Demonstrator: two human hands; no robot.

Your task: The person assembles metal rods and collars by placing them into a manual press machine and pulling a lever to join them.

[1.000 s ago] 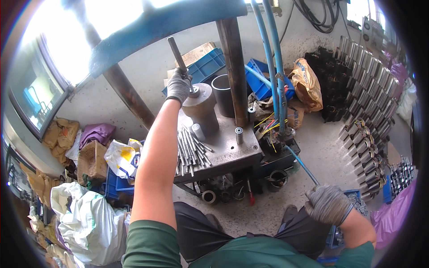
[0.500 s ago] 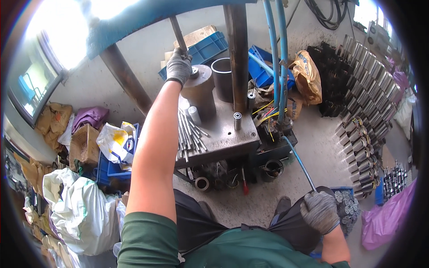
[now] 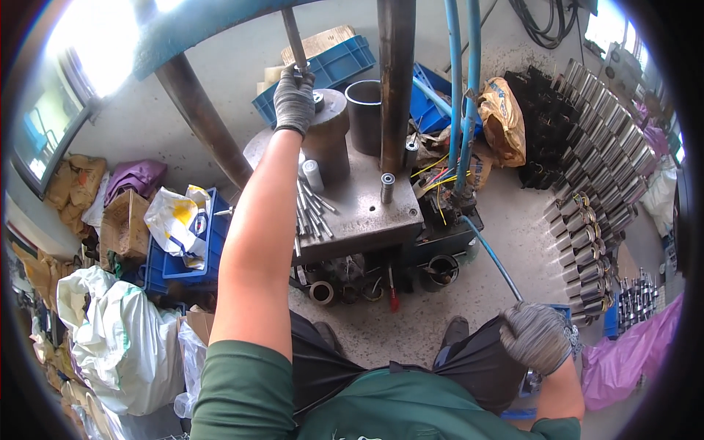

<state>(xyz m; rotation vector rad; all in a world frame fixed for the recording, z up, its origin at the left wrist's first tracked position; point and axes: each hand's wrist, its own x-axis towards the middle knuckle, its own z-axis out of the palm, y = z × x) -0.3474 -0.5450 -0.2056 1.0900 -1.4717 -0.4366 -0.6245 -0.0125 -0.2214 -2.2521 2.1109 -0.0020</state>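
My left hand (image 3: 295, 104), in a grey knit glove, is raised at the lower end of a vertical steel rod (image 3: 292, 33). Its fingers are closed on a small round metal part (image 3: 301, 68) by the rod's end; the palm side is hidden. Just right of that hand, a thick steel cylinder (image 3: 327, 143) stands on the metal press table (image 3: 359, 229), with a small ring-like piece (image 3: 318, 100) on its top. My right hand (image 3: 537, 339), also gloved, is wrapped round the end of a blue lever (image 3: 493, 258). Thin metal rods (image 3: 312, 213) and a pale cylinder (image 3: 312, 176) lie and stand beside my left forearm.
A dark hollow cylinder (image 3: 364, 121) and a small upright metal piece (image 3: 387, 189) stand on the table. Steel columns (image 3: 396, 81) rise beside it. Stacked metal tubes (image 3: 612, 132) fill the right. Blue crates (image 3: 213, 235) and a white sack (image 3: 121, 345) are at left.
The whole view has shifted slightly, with the table appearing higher. My left hand stays at the rod's end, and my right hand keeps hold of the lever.
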